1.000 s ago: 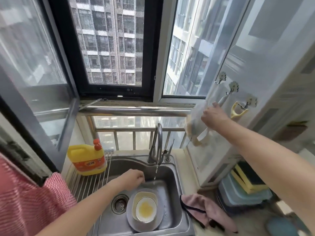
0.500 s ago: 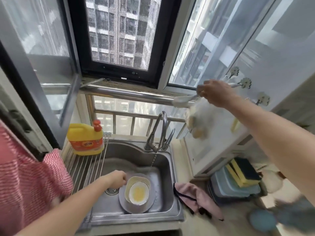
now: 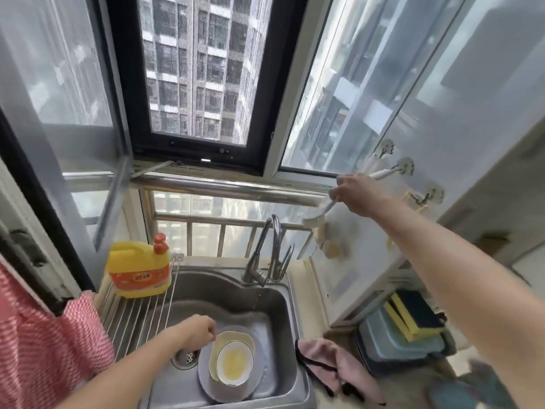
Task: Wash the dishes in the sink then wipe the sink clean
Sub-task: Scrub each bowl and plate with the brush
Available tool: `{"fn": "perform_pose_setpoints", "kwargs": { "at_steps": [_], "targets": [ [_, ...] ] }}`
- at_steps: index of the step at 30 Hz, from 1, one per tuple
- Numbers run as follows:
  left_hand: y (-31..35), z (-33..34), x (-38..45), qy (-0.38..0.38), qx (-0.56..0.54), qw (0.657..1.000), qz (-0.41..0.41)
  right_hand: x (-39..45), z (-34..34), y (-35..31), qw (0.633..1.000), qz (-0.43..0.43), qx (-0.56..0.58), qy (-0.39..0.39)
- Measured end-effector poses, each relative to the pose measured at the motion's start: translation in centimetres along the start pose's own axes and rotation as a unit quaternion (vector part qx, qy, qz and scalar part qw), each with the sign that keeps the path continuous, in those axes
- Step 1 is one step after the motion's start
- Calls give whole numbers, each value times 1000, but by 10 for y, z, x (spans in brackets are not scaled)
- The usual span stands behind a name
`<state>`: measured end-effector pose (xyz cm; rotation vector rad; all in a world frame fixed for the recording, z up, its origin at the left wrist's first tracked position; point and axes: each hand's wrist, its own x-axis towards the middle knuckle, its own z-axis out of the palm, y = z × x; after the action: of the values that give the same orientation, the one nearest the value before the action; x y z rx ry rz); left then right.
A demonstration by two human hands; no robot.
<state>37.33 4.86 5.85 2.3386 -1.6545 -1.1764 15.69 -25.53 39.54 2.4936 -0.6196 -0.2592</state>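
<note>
Right hand (image 3: 358, 192) raised by the wall hooks, fingers curled round the white long-handled dish brush (image 3: 320, 214), brush head hanging down-left, motion-blurred. Left hand (image 3: 198, 330) low in the stainless steel sink (image 3: 283, 302), fingers curled at the rim of the grey round plate (image 3: 206, 379); whether it actually pinches the rim, cannot tell. Cream dish with yellow residue (image 3: 234, 363) sits on that plate. Thin water stream falls from the chrome faucet (image 3: 269, 249). Yellow detergent bottle with red cap (image 3: 138, 268) stands on the wire drying rack (image 3: 141, 314) left of the basin. Pink cloth (image 3: 330, 367) lies just right of the sink. Yellow-and-black sponges (image 3: 413, 314) stacked on blue containers further right.
</note>
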Motion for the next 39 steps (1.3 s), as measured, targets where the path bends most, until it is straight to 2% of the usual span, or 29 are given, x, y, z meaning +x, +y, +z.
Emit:
{"fn": "perform_pose_setpoints", "kwargs": {
  "at_steps": [3, 6, 12, 16, 22, 28, 32, 35, 39],
  "targets": [
    [2, -4, 4, 5, 4, 1000, 6, -5, 9, -2, 992, -7, -103, -69],
    [1, -8, 6, 2, 17, 1000, 2, -9, 19, 1, 986, 2, -142, -91],
    [-1, -14, 10, 12, 30, 999, 10, -8, 15, 12, 988, 24, -139, -67],
    [6, -14, 10, 21, 29, 999, 14, -5, 18, 7, 986, 55, -110, -108],
    [10, -10, 13, 33, 39, 999, 16, -11, 29, -5, 989, 107, -83, -56],
    [21, -14, 12, 7, 43, 999, 15, -13, 32, -29, 990, 107, -85, -33],
    [27, -12, 7, -15, 35, 999, 5, -18, 40, -59, 981, 139, 57, -126],
    [28, -8, 3, -18, 14, 1000, 7, -37, 70, -86, 946, 183, 197, -183],
    [17, 8, -4, -25, -9, 1000, -3, -66, 113, -145, 890, 151, 329, -277]
  ]
}}
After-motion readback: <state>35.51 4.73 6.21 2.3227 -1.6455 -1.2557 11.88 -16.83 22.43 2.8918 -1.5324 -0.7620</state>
